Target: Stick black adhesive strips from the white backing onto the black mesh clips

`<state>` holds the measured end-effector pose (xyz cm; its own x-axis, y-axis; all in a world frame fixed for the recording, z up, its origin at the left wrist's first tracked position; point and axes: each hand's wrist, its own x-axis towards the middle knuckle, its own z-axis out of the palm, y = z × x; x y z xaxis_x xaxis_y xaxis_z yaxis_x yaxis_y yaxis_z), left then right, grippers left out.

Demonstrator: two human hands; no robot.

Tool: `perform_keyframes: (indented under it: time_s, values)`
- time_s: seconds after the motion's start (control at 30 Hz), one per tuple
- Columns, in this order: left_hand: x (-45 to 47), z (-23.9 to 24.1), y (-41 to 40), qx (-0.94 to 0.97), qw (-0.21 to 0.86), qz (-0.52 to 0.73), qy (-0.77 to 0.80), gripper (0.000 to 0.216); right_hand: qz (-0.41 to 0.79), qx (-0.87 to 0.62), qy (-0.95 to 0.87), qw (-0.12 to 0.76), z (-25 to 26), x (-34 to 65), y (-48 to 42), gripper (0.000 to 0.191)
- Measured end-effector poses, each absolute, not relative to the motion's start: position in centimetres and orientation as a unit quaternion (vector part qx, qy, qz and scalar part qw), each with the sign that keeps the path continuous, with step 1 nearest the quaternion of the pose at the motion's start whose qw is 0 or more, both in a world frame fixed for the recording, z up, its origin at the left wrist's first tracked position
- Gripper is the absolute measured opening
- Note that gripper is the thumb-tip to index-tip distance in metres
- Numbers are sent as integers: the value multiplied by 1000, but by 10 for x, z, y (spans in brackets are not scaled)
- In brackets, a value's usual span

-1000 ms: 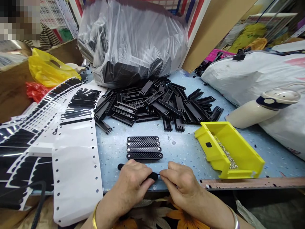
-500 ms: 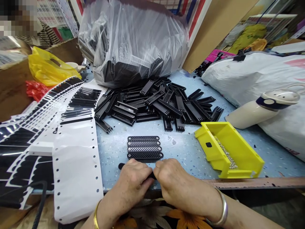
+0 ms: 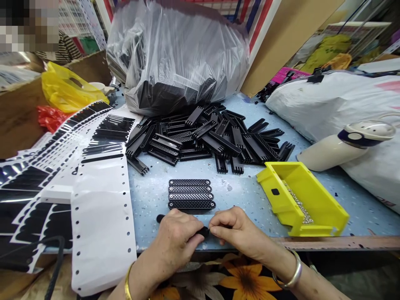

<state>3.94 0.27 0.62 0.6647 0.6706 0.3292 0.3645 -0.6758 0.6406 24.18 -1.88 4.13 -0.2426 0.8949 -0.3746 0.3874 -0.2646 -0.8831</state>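
My left hand (image 3: pixel 176 235) is closed around a long black plastic strip (image 3: pixel 205 231), whose two ends stick out past the fingers. At its right end, my right hand (image 3: pixel 233 227) makes a pinch, with thumb and fingertip touching or very close to the strip's tip. What those fingertips hold, if anything, is too small to tell. Just beyond my hands lies a neat stack of several black strips (image 3: pixel 191 195) with a crosshatched face and a small metal dot at each end. The middle of the held strip is hidden under my left fingers.
A heap of black strips (image 3: pixel 200 139) covers the table's middle, before a large clear plastic bag (image 3: pixel 187 54). At right stand a yellow bin (image 3: pixel 328 187) with small metal parts (image 3: pixel 301 206) and a beige bottle (image 3: pixel 325 156). Sheets of black stickers (image 3: pixel 103 216) spread along the left.
My right hand has opened out from a fist over the strip to a fingertip pinch at its end, shifting slightly right. My left hand keeps its grip on the strip.
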Motion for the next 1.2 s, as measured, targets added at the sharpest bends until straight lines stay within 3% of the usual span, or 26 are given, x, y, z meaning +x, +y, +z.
perform_keyframes:
  time_s: [0.17,0.4,0.5,0.63,0.77,1.2]
  values:
    - [41,6,4,869,273,284,299,12,490,-601,-589,229,38,250,-29,33]
    - [45,9,3,861,269,295,315,12,59,-680,-686,250,9,315,-31,29]
    - [47,8,2,862,257,297,320,10,-9,-662,-704,256,13,322,-29,24]
    - [47,7,2,866,253,287,322,9,91,-609,-723,315,35,281,-36,26]
    - [47,6,1,864,253,287,328,9,251,-598,-702,294,42,233,-42,23]
    - [37,5,1,865,231,334,295,6,399,-650,-566,314,29,217,-30,17]
